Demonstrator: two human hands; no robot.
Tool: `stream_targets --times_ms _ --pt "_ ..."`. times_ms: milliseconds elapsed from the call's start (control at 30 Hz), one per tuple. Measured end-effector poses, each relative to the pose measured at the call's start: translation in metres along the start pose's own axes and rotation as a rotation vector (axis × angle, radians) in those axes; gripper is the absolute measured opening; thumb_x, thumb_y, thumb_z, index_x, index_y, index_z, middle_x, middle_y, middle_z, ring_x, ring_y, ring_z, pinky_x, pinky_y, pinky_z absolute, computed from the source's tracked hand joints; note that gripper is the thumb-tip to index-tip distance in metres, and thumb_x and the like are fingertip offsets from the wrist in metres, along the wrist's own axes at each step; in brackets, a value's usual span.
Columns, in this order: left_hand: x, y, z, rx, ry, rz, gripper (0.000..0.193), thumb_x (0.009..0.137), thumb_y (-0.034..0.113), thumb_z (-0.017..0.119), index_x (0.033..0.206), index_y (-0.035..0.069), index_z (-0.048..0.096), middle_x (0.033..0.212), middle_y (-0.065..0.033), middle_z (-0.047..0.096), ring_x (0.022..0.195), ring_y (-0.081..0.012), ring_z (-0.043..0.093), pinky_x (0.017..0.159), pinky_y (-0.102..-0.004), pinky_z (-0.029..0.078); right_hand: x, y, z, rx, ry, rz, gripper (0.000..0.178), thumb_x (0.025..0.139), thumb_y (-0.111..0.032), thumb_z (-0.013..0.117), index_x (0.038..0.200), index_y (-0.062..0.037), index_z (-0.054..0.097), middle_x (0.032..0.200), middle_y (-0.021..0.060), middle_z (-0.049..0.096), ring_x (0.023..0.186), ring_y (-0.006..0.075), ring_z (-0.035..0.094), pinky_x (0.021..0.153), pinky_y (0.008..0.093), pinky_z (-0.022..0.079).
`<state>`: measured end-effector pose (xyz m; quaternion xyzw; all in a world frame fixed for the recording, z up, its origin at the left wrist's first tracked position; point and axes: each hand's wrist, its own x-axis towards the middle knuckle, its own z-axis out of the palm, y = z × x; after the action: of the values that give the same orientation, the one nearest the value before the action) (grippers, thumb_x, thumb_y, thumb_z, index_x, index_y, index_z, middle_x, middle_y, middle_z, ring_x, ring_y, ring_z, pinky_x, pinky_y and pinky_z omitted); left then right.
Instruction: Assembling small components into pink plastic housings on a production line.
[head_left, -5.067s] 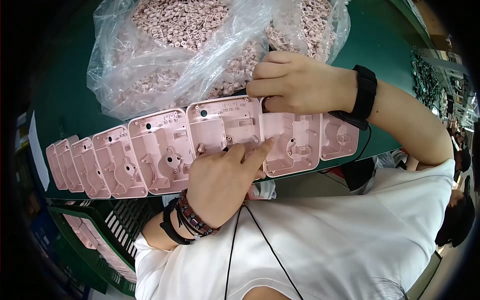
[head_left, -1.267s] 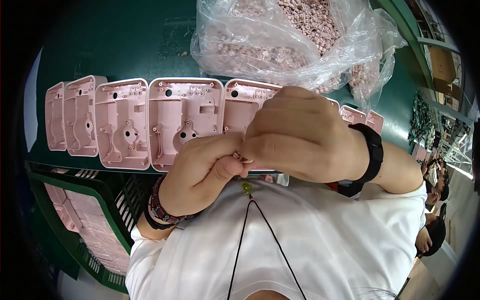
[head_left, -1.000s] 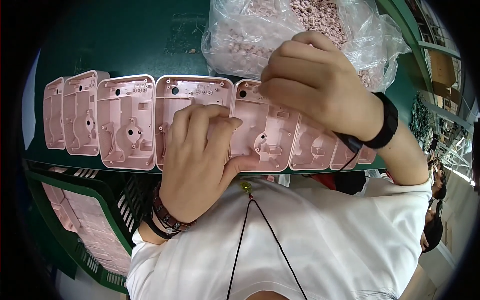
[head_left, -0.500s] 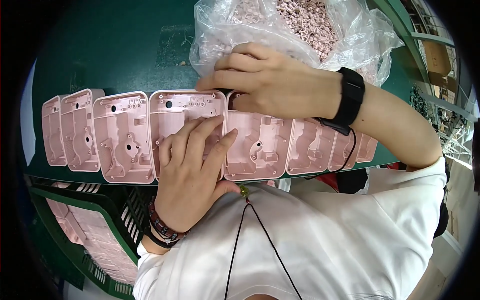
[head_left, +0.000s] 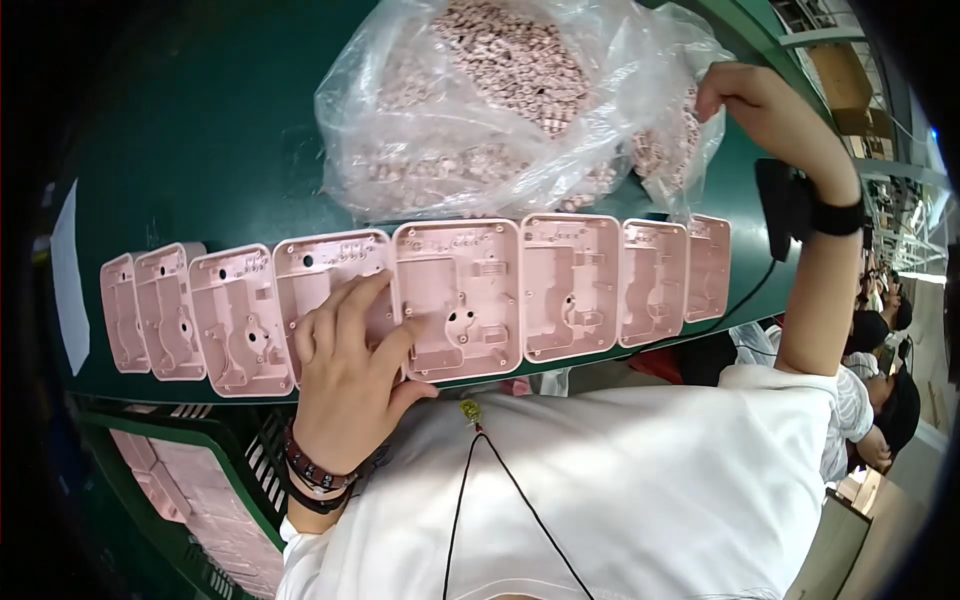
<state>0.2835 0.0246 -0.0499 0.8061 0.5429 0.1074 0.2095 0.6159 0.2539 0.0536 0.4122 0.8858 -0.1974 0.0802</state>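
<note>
A row of several pink plastic housings (head_left: 500,270), open side up, runs along the table's near edge. My left hand (head_left: 345,365) lies over the fourth housing (head_left: 330,255) from the left with its fingers spread, the index finger reaching over the rim of the fifth. Part of that fourth housing's inside is hidden beneath it. Far right, my right hand (head_left: 765,105) has its fingers curled at a small clear bag of pink parts (head_left: 665,150). Whatever its fingertips pinch is too small to make out.
A large clear plastic bag (head_left: 350,120) full of small pink parts sits behind the row. Below the table's left edge stands a green crate (head_left: 190,420) with pink pieces in it. A black cable (head_left: 745,300) hangs from a black device by my right wrist. Other people (head_left: 885,400) are at far right.
My right hand has left the fifth housing and moved right and away to the small bag. My left hand stays on the fourth housing. The whole view has shifted.
</note>
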Motion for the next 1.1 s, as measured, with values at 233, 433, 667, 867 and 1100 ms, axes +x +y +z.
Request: stream_targets --times_ms 233,433,667,867,1100 --pt "0.010 0.021 -0.007 0.153 0.062 -0.081 0.055 0.065 0.039 0.069 0.107 0.007 0.056 0.129 -0.0151 0.037 0.121 -0.0335 0.032 0.095 -0.0473 0.025 0.009 0.064 0.082 -0.314 0.320 -0.070 0.021 0.078 0.000 0.047 0.095 -0.0022 0.058 0.094 0.0125 0.059 0.087 0.0313 0.057 0.074 0.0374 0.047" --pt "0.040 0.014 0.011 0.294 0.179 -0.085 0.046 0.074 0.043 0.062 0.102 0.007 0.059 0.128 -0.0149 0.039 0.121 -0.0348 0.032 0.094 -0.0486 0.026 0.011 0.063 0.103 -0.326 0.385 0.020 0.027 0.076 0.002 0.047 0.102 -0.0024 0.054 0.099 0.0130 0.057 0.090 0.0347 0.055 0.077 0.0404 0.046" --pt "0.045 0.018 0.008 0.262 0.183 -0.121 0.040 0.078 0.040 0.061 0.103 0.009 0.059 0.129 -0.0154 0.037 0.122 -0.0353 0.030 0.095 -0.0485 0.026 0.009 0.070 0.108 -0.301 0.521 -0.044 0.027 0.074 0.005 0.047 0.100 -0.0013 0.054 0.097 0.0148 0.056 0.089 0.0370 0.055 0.076 0.0411 0.046" --pt "0.038 0.025 -0.007 0.186 0.282 -0.165 0.037 0.078 0.034 0.063 0.105 0.008 0.059 0.127 -0.0146 0.038 0.118 -0.0346 0.032 0.096 -0.0467 0.025 0.001 0.084 0.098 -0.237 0.523 0.041 0.020 0.080 -0.004 0.054 0.099 -0.0011 0.057 0.096 0.0164 0.058 0.085 0.0362 0.055 0.073 0.0375 0.045" --pt "0.009 0.025 -0.014 0.079 0.317 -0.199 0.026 0.080 0.022 0.061 0.101 0.006 0.059 0.122 -0.0136 0.044 0.112 -0.0331 0.040 0.094 -0.0435 0.029 0.008 0.089 0.088 -0.047 0.590 0.079 0.015 0.083 -0.010 0.055 0.095 -0.0008 0.058 0.084 0.0121 0.059 0.075 0.0253 0.059 0.066 0.0319 0.046"
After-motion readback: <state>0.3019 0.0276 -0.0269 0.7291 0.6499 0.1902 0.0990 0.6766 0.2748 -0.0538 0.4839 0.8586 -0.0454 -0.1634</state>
